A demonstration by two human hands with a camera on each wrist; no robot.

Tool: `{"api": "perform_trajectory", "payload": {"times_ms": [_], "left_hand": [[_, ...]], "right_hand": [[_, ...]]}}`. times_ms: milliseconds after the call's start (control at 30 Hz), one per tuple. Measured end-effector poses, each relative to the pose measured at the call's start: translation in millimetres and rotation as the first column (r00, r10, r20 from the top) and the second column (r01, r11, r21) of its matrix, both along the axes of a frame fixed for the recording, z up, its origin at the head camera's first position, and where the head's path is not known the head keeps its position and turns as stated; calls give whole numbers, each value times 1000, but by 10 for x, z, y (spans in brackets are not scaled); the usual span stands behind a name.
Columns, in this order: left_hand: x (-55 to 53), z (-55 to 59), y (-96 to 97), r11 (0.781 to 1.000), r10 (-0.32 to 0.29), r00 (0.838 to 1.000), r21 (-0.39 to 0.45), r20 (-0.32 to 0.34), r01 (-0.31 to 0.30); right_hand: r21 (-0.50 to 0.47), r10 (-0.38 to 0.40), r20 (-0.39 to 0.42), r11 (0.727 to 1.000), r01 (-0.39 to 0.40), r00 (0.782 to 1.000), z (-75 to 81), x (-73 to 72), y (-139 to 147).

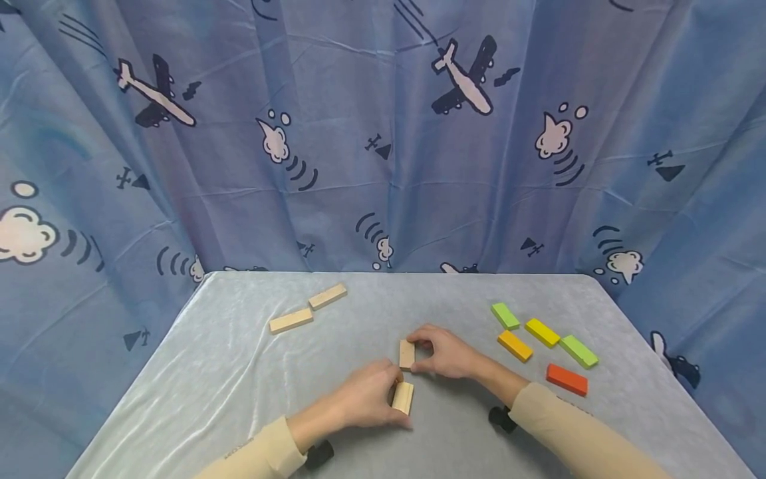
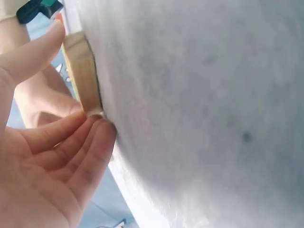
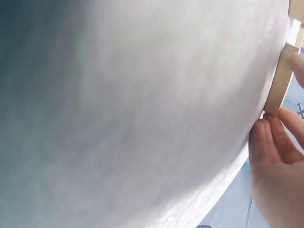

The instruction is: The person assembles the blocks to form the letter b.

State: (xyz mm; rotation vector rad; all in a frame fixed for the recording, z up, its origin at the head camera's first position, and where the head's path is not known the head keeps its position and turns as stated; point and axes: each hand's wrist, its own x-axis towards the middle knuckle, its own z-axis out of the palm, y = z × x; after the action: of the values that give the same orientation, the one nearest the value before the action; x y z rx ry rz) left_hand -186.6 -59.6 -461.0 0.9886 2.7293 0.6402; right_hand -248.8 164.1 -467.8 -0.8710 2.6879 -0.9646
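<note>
Two plain wooden blocks lie one behind the other near the middle of the table. My left hand (image 1: 368,394) holds the nearer wooden block (image 1: 403,398) by its ends, fingers at the far end and thumb at the near one. That same block (image 2: 83,71) shows in the left wrist view, with fingertips against its lower end. The farther wooden block (image 1: 407,354) is between the thumb and fingers of my right hand (image 1: 449,354), which grips it from the right. In the right wrist view this block (image 3: 279,85) rests on the cloth. A small gap separates the two blocks.
Two more plain blocks lie at the back left, one nearer (image 1: 290,321) and one farther (image 1: 328,296). On the right are a red block (image 1: 566,380), an orange block (image 1: 515,346), a yellow block (image 1: 542,332) and two green blocks (image 1: 579,351). A blue patterned curtain (image 1: 335,219) hangs behind the table.
</note>
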Motion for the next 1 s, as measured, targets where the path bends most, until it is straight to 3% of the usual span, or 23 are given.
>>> {"api": "perform_trajectory", "payload": {"times_ms": [167,533,767,1000], "left_hand": [[4,56,-66,1000,-11,998,13,69,10],[-17,14,-135,999,6,997,52,79,-10],[-19,-42,-116,999,-8,1000,43,20,7],[-18,-20,-85,999,3,1000,43,-10,-2]], "right_hand": [[2,-15,-15,1000,15,1000,1,39,-18],[13,-8,9,1000,8,1000,30,165,-45],[6,28,5,1000,-28,1000,10,208,-40],[-9,29,18,1000,-29,999,11,207,-37]]}}
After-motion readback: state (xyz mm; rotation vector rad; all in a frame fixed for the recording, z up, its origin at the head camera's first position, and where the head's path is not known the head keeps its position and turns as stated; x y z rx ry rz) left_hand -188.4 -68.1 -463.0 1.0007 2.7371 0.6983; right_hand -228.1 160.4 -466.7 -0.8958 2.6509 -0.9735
